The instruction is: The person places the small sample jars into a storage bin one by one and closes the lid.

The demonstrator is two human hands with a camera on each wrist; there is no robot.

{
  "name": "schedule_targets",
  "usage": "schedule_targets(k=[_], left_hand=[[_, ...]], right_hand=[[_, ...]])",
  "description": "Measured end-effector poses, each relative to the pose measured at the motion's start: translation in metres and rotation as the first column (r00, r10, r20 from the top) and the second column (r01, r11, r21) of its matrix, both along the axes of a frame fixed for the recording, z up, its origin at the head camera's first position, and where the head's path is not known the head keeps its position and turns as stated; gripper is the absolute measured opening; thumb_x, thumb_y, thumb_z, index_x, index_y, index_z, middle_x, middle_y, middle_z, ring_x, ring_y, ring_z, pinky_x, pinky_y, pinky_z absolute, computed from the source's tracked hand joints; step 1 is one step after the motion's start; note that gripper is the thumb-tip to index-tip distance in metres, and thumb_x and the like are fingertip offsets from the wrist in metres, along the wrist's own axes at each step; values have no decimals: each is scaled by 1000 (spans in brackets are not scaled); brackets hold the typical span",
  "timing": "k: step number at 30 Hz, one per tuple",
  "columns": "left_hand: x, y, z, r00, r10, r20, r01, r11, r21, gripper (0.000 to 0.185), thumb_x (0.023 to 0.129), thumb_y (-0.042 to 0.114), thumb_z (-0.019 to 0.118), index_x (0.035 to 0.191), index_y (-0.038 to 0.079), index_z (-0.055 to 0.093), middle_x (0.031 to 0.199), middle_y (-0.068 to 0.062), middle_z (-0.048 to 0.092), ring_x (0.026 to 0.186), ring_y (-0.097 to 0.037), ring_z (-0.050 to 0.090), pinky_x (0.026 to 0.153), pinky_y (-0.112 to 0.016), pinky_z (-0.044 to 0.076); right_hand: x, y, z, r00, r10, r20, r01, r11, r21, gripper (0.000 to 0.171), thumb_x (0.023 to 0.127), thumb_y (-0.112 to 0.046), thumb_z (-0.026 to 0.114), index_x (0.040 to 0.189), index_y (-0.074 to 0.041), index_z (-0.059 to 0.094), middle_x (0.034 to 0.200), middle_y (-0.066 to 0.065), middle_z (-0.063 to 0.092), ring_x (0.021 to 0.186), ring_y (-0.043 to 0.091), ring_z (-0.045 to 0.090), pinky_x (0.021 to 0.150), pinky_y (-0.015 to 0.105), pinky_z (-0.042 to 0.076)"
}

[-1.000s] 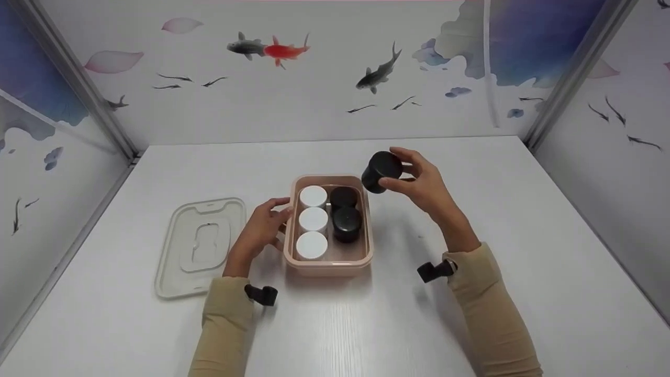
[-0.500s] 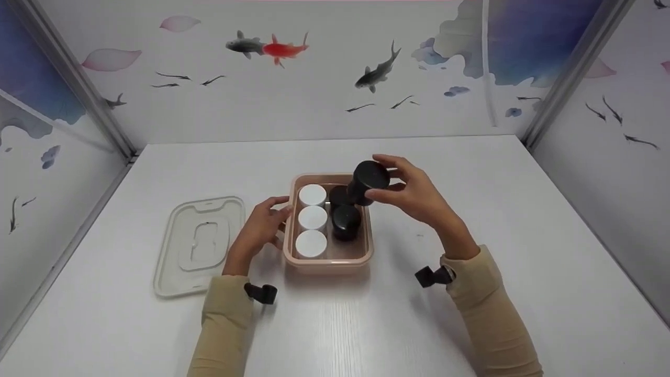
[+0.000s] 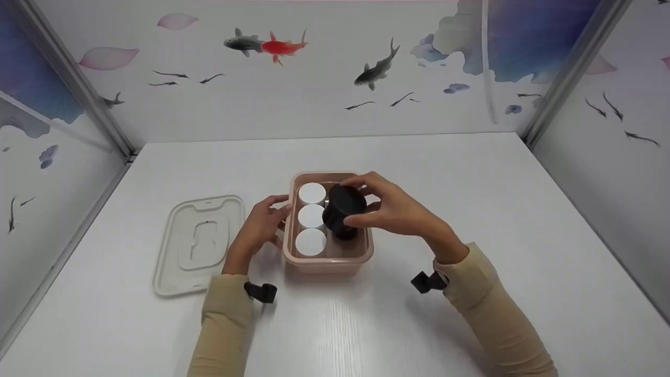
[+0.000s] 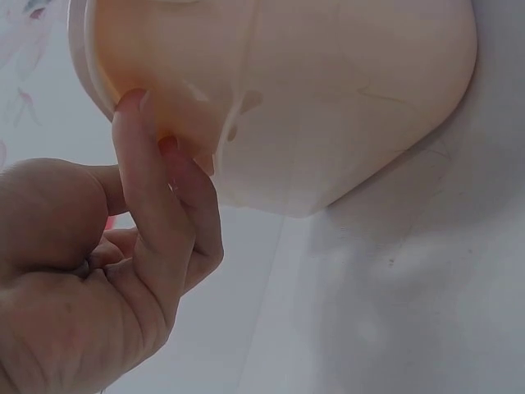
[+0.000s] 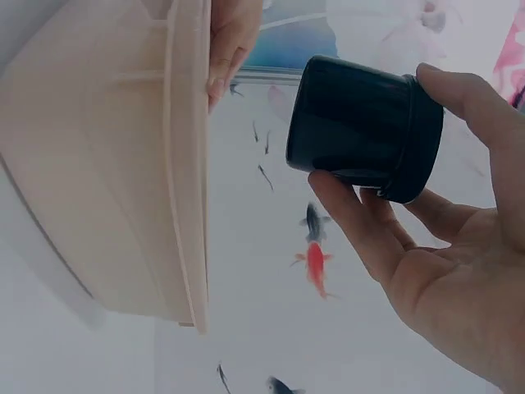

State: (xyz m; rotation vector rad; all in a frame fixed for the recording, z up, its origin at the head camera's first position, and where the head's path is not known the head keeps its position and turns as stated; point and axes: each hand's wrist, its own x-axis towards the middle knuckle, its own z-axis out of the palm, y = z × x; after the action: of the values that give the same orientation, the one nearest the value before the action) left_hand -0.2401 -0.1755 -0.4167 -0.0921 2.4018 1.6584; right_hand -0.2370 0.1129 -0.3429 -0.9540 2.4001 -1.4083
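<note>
A pinkish plastic box (image 3: 330,266) stands on the table. Three white-lidded jars (image 3: 311,242) form a row along its left side. My right hand (image 3: 398,209) pinches a black lidded jar (image 3: 345,201) between thumb and fingers. In the right wrist view, this black jar (image 5: 353,123) is held apart from the box wall (image 5: 123,164), above its rim. In the head view it hides most of the black jars in the box's right half. My left hand (image 3: 261,225) grips the box's left side, its fingertips under the rim against the outer wall (image 4: 328,98) in the left wrist view.
A pale rectangular lid (image 3: 199,246) lies flat on the white table (image 3: 335,335), left of the box and close to my left forearm. Panels printed with fish (image 3: 282,48) enclose the table at the back and both sides.
My right hand has carried the black jar leftward and toward me, from beyond the box's far right corner to over its right half. The left hand stays on the box.
</note>
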Motion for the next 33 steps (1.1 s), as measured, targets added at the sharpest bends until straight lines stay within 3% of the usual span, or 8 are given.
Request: schedule_targets(k=[5,10,18,24,29,33], left_hand=[[-1,1,2,1000,3,14,-3,1000,-6,49,107,33,49,152,16,42,118,-16,67,87,-17,68,53,-26,58],[-2,1,3,1000,5,19,-5,1000,-7,48,107,32,49,152,16,41,120,-17,67,87,-17,68,53,-26,58],[-4,3,0,999,17,30,-16,1000,-24,48,107,33,49,152,17,42,120,-16,67,89,-18,68,53,-25,58],[-3,2,0,1000,14,24,-13,999,-30,49,107,34,49,152,17,41,120,-16,67,88,-17,68,53,-25,58],[-1,0,0,1000,10,9,-10,1000,-8,49,107,34,49,151,16,42,118,-17,68,85,-17,69,51,-26,58],[0,0,0,1000,5,10,-5,1000,-10,49,107,34,49,152,15,41,117,-17,67,86,-17,69,52,-26,58]], right_hand=[[-1,-8,2,996,80,-43,-75,990,116,58,85,-18,80,136,-12,54,133,8,54,117,23,58,93,41,58],[0,-10,1,988,137,-67,-114,957,267,60,86,-22,80,139,-13,54,133,8,54,114,22,58,95,39,56],[-1,-8,-2,985,165,-42,-139,924,357,60,86,-21,78,141,-14,56,137,9,52,117,23,55,96,40,54],[-4,-11,-1,977,211,-32,-171,864,473,57,83,-20,77,137,-12,58,136,9,54,119,24,54,103,41,51],[-6,-17,-1,971,237,-39,-179,823,539,55,81,-15,78,133,-9,61,130,10,56,113,23,55,99,39,52],[-7,-23,-5,965,260,-27,-190,770,610,52,81,-11,79,130,-8,62,127,9,57,110,21,55,97,38,53]])
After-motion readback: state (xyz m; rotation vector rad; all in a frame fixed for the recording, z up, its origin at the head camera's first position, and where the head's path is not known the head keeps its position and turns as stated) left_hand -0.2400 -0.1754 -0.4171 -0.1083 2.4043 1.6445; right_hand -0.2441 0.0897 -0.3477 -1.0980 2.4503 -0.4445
